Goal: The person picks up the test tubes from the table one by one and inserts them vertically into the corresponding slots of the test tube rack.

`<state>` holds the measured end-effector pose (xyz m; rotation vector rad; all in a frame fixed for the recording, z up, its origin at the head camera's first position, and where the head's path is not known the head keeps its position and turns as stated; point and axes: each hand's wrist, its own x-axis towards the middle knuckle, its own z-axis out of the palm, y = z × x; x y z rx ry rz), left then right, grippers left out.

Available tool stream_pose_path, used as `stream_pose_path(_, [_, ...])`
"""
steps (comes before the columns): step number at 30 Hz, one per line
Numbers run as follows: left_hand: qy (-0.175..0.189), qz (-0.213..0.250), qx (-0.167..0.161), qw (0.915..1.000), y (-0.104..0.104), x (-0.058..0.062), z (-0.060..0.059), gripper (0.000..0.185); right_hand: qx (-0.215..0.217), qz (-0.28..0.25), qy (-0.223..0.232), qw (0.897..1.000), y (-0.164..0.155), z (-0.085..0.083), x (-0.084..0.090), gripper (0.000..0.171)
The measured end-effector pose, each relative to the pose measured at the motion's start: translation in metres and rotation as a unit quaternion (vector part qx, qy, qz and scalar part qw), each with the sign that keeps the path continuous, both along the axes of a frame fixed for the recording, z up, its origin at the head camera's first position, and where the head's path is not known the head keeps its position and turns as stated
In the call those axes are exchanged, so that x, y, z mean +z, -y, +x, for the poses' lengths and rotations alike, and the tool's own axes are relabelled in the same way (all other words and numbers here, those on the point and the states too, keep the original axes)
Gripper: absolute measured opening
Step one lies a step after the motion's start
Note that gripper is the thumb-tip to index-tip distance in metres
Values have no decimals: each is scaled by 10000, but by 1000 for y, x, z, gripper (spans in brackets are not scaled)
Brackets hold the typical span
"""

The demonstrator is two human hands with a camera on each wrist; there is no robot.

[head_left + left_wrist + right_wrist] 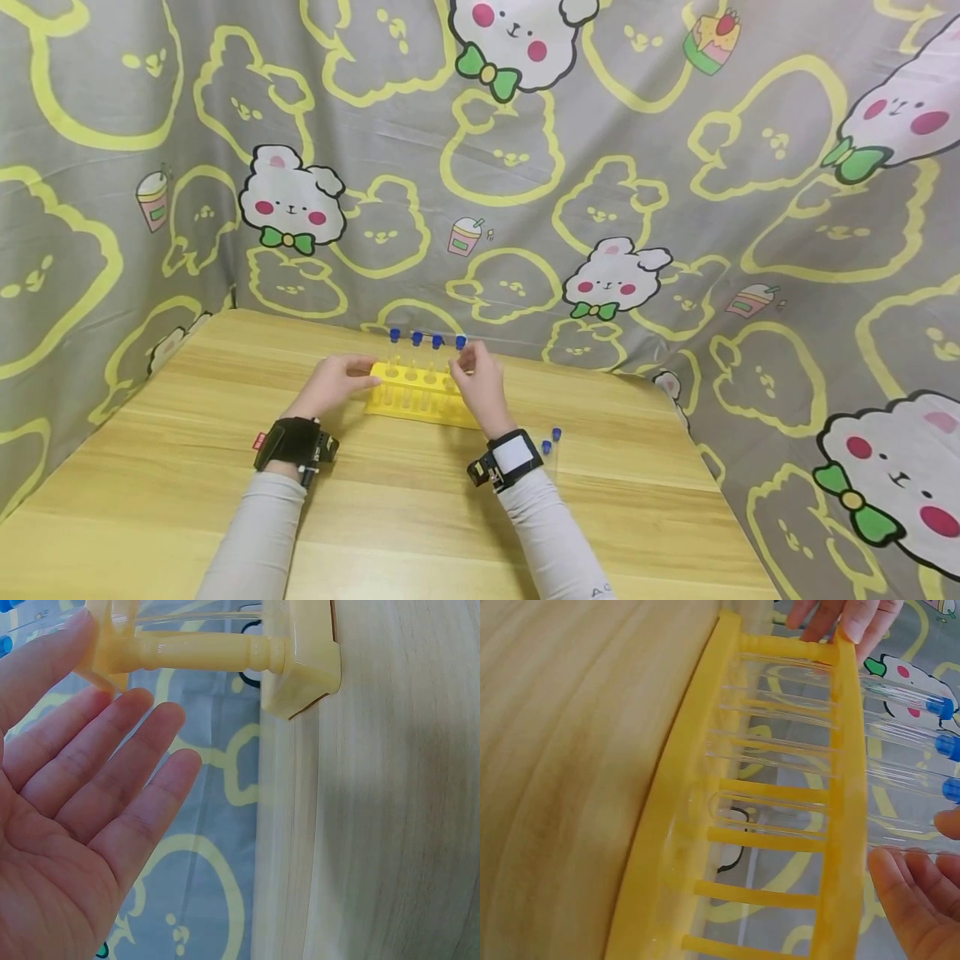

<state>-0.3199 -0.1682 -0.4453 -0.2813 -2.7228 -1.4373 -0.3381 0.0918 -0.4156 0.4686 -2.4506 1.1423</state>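
A yellow test tube rack [423, 416] stands near the back of the wooden table. My left hand [335, 387] holds its left end, the thumb [64, 649] on the top plate and the other fingers extended behind it. Three clear tubes with blue caps [946, 745] sit side by side in the holes from that end. In the hole beside them stands a fourth test tube [900, 834], pinched by the thumb and fingers of my right hand [480, 387]. Its blue cap [461, 342] shows above the fingertips in the head view.
Two more blue-capped tubes [557, 434] are on the table just right of my right wrist, their clear bodies partly hidden by the sleeve. A patterned grey curtain [405, 283] hangs close behind the table's back edge and along both sides.
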Motion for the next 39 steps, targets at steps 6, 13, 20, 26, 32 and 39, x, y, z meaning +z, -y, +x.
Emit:
stream_pose_path(6, [-4,-34,6,10000,0,0,-1,53,27,97,98,9999,1,-2,-5,18])
stream_pose_path(13, [31,26,23,10000,0,0,-1,53,55,137,195,9997,2,-2,-7,21])
stream_pose_path(20, [28,10,42,10000,0,0,-1,53,95,98,191,9997,2,-2,-7,25])
stream_pose_path(26, [65,5,54,10000,0,-1,-2,53,84,100,228,9997,2,0,-7,24])
stream_pose_path(32, [90,18,50,9999,0,-3,-3,53,59,42,301,9995,0,0,-7,24])
stream_pose_path(39, [90,-34,66,9999,-1,-2,-2,53,-24,-247,305,9992,-10,1,-5,28])
